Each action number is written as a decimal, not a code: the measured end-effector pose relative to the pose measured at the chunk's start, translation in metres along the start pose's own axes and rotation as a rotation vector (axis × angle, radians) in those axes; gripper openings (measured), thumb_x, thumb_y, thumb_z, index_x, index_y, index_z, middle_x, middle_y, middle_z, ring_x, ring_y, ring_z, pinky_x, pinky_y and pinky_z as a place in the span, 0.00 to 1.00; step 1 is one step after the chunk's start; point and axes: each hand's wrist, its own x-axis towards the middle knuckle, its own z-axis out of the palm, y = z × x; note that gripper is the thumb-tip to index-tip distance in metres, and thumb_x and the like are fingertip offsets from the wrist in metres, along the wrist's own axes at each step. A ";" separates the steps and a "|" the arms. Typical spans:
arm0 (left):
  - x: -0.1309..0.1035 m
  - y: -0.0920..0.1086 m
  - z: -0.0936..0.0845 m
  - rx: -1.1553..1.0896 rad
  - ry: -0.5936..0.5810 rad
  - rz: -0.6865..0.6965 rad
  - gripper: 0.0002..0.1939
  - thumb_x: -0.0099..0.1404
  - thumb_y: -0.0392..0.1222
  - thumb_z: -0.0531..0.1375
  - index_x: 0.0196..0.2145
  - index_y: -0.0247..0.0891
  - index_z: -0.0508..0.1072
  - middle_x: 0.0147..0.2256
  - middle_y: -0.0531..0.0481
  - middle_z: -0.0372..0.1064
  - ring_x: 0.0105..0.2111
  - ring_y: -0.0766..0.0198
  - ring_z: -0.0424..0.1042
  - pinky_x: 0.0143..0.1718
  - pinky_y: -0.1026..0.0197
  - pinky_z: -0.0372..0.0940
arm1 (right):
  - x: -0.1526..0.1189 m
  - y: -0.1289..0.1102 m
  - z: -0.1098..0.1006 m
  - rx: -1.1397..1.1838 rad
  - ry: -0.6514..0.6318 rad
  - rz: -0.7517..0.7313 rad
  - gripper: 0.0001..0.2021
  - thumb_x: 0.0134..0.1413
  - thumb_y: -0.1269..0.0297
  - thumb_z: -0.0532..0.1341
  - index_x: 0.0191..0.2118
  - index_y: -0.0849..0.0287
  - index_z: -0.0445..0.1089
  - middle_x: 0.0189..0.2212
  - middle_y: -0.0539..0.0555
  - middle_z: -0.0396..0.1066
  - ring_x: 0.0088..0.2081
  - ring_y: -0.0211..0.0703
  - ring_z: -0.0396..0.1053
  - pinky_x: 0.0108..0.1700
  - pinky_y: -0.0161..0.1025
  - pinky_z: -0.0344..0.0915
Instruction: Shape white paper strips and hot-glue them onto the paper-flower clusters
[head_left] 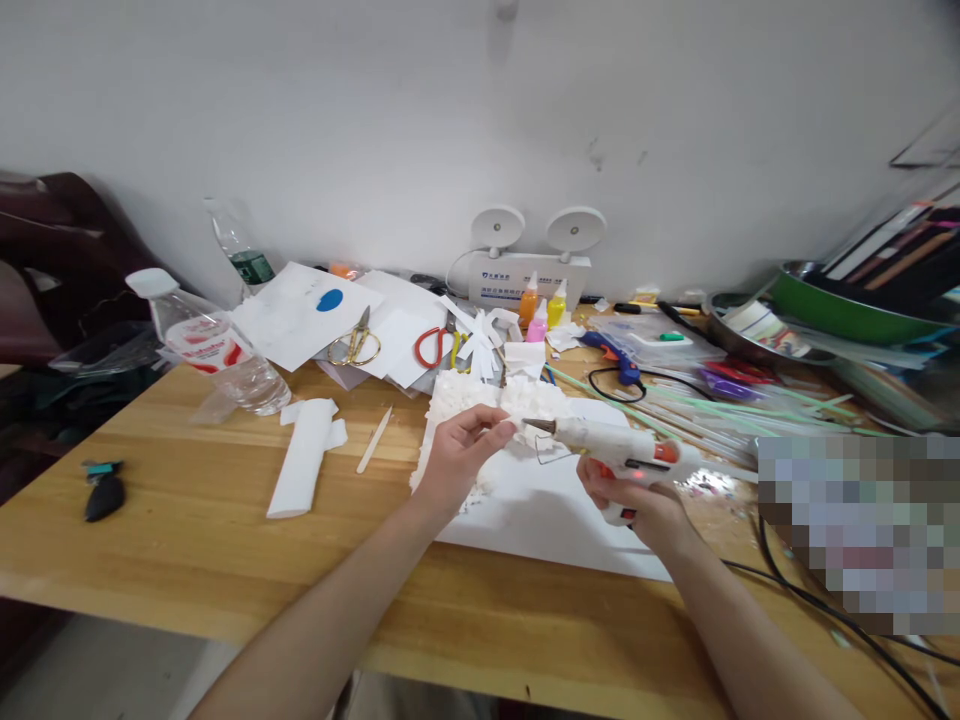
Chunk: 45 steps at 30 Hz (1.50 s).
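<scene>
My right hand is wrapped round a white hot glue gun that points left. Its metal nozzle meets the fingertips of my left hand, which pinch a small white piece too small to make out. Below both hands lies a white sheet. At its back left is a crumpled white paper-covered piece, partly hidden behind my left hand. A second patch of crumpled white paper sits behind the nozzle.
A water bottle, a rolled white paper form and a wooden stick are at the left. Scissors, paint bottles and a blue glue gun stand or lie behind. Black cables run at the right.
</scene>
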 end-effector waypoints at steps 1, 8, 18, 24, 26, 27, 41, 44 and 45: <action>0.000 0.000 0.000 0.008 0.000 -0.001 0.08 0.50 0.42 0.63 0.27 0.35 0.71 0.24 0.53 0.64 0.26 0.70 0.61 0.29 0.67 0.57 | 0.000 -0.001 0.000 -0.004 -0.010 -0.004 0.09 0.37 0.62 0.61 0.18 0.59 0.60 0.15 0.48 0.54 0.20 0.36 0.51 0.20 0.35 0.44; -0.001 0.002 0.001 0.017 -0.017 0.015 0.07 0.51 0.42 0.63 0.26 0.35 0.72 0.25 0.54 0.64 0.26 0.71 0.61 0.30 0.67 0.56 | 0.000 -0.001 -0.001 -0.032 -0.032 -0.033 0.09 0.38 0.61 0.60 0.19 0.59 0.61 0.14 0.48 0.55 0.18 0.35 0.51 0.20 0.35 0.43; -0.002 0.001 0.000 0.006 -0.001 0.012 0.08 0.50 0.43 0.63 0.27 0.36 0.72 0.25 0.53 0.64 0.26 0.70 0.62 0.31 0.66 0.57 | 0.000 -0.003 -0.003 -0.062 -0.026 -0.053 0.09 0.38 0.60 0.60 0.18 0.59 0.62 0.12 0.48 0.55 0.17 0.35 0.51 0.19 0.35 0.43; -0.001 0.000 0.000 -0.014 -0.006 0.012 0.07 0.50 0.42 0.64 0.26 0.36 0.72 0.25 0.54 0.65 0.27 0.71 0.62 0.31 0.67 0.57 | 0.000 0.000 -0.003 -0.054 -0.028 -0.045 0.09 0.39 0.61 0.60 0.19 0.59 0.63 0.13 0.48 0.55 0.17 0.35 0.51 0.19 0.35 0.43; -0.001 0.000 0.000 -0.017 -0.011 0.011 0.07 0.50 0.42 0.63 0.27 0.36 0.72 0.25 0.54 0.64 0.27 0.71 0.62 0.31 0.67 0.57 | 0.000 0.001 -0.004 -0.056 -0.034 -0.043 0.09 0.39 0.60 0.60 0.19 0.59 0.63 0.13 0.48 0.55 0.18 0.35 0.52 0.19 0.35 0.43; -0.001 0.001 0.000 -0.018 -0.011 0.010 0.08 0.50 0.42 0.63 0.27 0.36 0.72 0.25 0.54 0.64 0.27 0.71 0.62 0.31 0.67 0.57 | 0.000 0.001 -0.004 -0.058 -0.034 -0.045 0.09 0.39 0.60 0.60 0.19 0.59 0.62 0.13 0.48 0.55 0.18 0.35 0.52 0.19 0.35 0.43; 0.001 -0.002 0.000 -0.038 0.009 0.045 0.07 0.51 0.42 0.63 0.27 0.36 0.72 0.23 0.54 0.63 0.26 0.71 0.61 0.31 0.67 0.57 | -0.001 0.004 -0.004 -0.005 -0.036 -0.011 0.09 0.37 0.63 0.61 0.18 0.59 0.61 0.15 0.48 0.55 0.19 0.35 0.51 0.20 0.35 0.44; 0.000 -0.002 0.000 -0.048 0.003 0.044 0.07 0.51 0.41 0.63 0.27 0.36 0.72 0.24 0.54 0.64 0.26 0.72 0.61 0.31 0.67 0.57 | -0.001 0.003 -0.004 -0.007 -0.042 -0.005 0.09 0.36 0.63 0.61 0.18 0.59 0.61 0.15 0.48 0.55 0.19 0.35 0.51 0.20 0.35 0.44; 0.000 -0.002 0.000 -0.050 0.002 0.044 0.07 0.51 0.41 0.63 0.27 0.36 0.72 0.24 0.55 0.64 0.26 0.72 0.61 0.31 0.67 0.57 | -0.001 0.002 -0.003 -0.006 -0.042 -0.003 0.09 0.36 0.62 0.61 0.18 0.59 0.61 0.15 0.48 0.55 0.19 0.35 0.52 0.20 0.35 0.44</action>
